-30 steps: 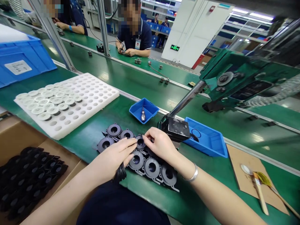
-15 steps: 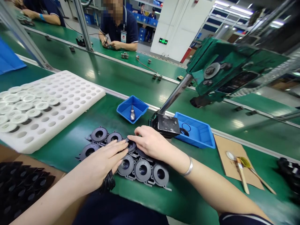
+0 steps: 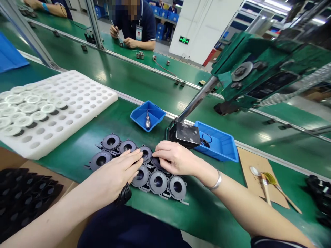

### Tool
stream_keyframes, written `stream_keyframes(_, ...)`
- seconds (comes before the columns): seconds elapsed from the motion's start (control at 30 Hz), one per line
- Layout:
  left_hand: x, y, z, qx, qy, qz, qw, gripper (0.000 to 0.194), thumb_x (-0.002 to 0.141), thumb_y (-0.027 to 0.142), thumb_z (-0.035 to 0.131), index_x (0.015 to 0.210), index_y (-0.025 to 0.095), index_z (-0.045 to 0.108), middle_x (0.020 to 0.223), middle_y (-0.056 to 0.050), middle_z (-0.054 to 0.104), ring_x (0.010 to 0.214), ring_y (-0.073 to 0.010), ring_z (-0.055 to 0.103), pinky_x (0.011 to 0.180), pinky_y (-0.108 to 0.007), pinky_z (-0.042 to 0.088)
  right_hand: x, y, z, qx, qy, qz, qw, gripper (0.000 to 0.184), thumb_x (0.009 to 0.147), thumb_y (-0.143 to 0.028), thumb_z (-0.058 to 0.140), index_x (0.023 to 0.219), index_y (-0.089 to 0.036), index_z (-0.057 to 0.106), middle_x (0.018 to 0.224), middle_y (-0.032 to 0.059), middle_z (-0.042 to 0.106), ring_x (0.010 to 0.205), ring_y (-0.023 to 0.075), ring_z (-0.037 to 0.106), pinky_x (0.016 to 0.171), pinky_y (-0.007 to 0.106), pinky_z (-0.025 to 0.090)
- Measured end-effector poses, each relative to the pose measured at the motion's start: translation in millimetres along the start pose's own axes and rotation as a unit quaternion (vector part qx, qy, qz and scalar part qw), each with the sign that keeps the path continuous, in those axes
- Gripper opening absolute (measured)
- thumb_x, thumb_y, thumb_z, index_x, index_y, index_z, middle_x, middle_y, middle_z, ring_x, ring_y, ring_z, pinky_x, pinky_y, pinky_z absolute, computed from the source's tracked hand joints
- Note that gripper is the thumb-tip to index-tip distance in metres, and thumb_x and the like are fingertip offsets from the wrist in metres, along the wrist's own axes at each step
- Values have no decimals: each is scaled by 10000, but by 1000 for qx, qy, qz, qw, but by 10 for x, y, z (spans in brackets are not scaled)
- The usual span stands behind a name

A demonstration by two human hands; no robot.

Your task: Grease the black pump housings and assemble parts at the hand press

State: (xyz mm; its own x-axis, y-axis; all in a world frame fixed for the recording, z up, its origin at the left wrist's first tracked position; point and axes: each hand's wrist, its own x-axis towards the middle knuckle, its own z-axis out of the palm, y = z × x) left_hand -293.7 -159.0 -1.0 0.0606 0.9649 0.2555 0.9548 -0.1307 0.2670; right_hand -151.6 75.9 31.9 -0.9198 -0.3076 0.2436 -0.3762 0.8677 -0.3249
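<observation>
Two rows of round dark-grey plastic housings (image 3: 158, 182), each with a central hole, lie on the green bench before me. My left hand (image 3: 121, 170) reaches over their middle, fingers stretched out together with the tips at the rim of an upper-row housing (image 3: 145, 154). A bundle of thin black rubber rings (image 3: 124, 195) hangs under its palm, held by the curled lower fingers. My right hand (image 3: 176, 157) is bent over the neighbouring upper-row housing (image 3: 157, 163), fingertips pinched at its edge. Anything between those fingertips is hidden.
Behind my right hand stands a press with a black base block (image 3: 186, 133). Blue bins hold a screwdriver-like tool (image 3: 147, 122) and black rings (image 3: 206, 142). A white foam tray (image 3: 85, 103) bears pale discs. Brushes (image 3: 265, 187) lie on cardboard at right. A co-worker sits opposite.
My right hand has moved to the right along the upper row, from one housing to its neighbour. My left hand stays over the housings. The view has shifted a little.
</observation>
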Motion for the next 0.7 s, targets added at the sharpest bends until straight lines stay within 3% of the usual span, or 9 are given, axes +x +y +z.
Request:
stream_keyframes(0.17,-53,-1,43,40,-44,16,998,611,866,-6,357,1462,97,445,1565,-131,456,1534,-248,256,1265,-458,265,-60,-119,169,19,55,15,998,247,907,-114,473,1024,-139,688,933,96,650,840,172,575,789,339,521)
stream_keyframes(0.27,-66,5,84,48,-25,15,998,580,888,-9,352,1452,84,448,1561,-149,457,1522,-247,292,1250,-447,306,-51,-231,196,11,52,13,998,279,900,-138,503,1108,-164,687,952,93,647,838,183,555,782,362,500)
stream_keyframes(0.33,-39,22,83,38,5,14,999,490,937,26,354,1401,83,500,1512,-163,513,1475,-256,388,1222,-463,360,-23,-331,153,38,87,37,995,282,918,-138,508,1149,-174,665,985,93,645,887,186,561,812,360,500)
stream_keyframes(0.43,54,86,10,-16,88,-21,996,341,1010,130,371,1274,98,585,1334,-165,652,1287,-241,596,1138,-455,471,33,-522,51,150,139,116,972,184,954,-198,561,1112,-169,649,952,68,633,857,147,571,794,296,507)
stream_keyframes(0.5,126,154,-61,-81,131,-60,986,287,1021,179,395,1192,120,618,1199,-144,702,1132,-215,672,1027,-391,556,69,-650,13,233,102,155,955,170,942,-290,637,1060,-170,661,889,37,620,773,116,561,721,246,493)
stream_keyframes(0.57,182,225,-110,-136,145,-89,976,244,1011,222,438,1140,140,628,1097,-123,717,1017,-203,700,897,-333,602,96,-744,17,294,67,173,938,175,928,-342,670,958,-171,677,826,14,610,724,98,548,683,223,467)
stream_keyframes(0.7,223,307,-89,-145,152,-110,971,240,994,245,478,1192,164,587,1067,-94,743,952,-197,729,802,-292,616,100,-789,56,396,86,228,886,245,892,-365,711,786,-151,660,743,-9,592,658,78,511,636,206,429)
